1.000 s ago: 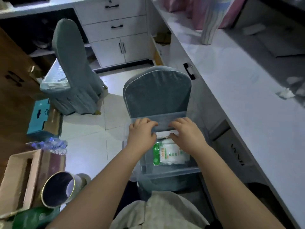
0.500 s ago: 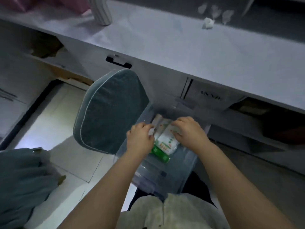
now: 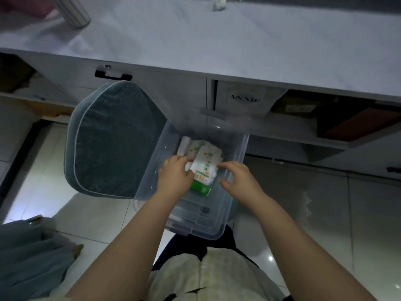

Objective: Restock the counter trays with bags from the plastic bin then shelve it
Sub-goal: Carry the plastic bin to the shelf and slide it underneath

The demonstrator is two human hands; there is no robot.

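Observation:
A clear plastic bin (image 3: 230,205) rests in front of me at lap height, its rim against a teal chair back. Inside lie several white bags with green print (image 3: 205,164) and a pale rolled bag (image 3: 184,146) at the far end. My left hand (image 3: 175,177) reaches into the bin and grips the left edge of the top bag. Over the bin's right side my right hand (image 3: 238,179) hovers with fingers curled and apart, its fingertips just touching the bag's right edge.
A white counter (image 3: 217,40) runs across the top, with a striped vase (image 3: 73,11) and a crumpled tissue (image 3: 219,3) on it. Open shelves (image 3: 325,118) with boxes lie under the counter. The teal chair back (image 3: 112,144) stands left of the bin. Another covered chair (image 3: 28,257) is at lower left.
The view swung from the floor and drawers to face the counter. The bin has turned with it. My right hand has loosened and drawn slightly off the bags; my left hand still holds them.

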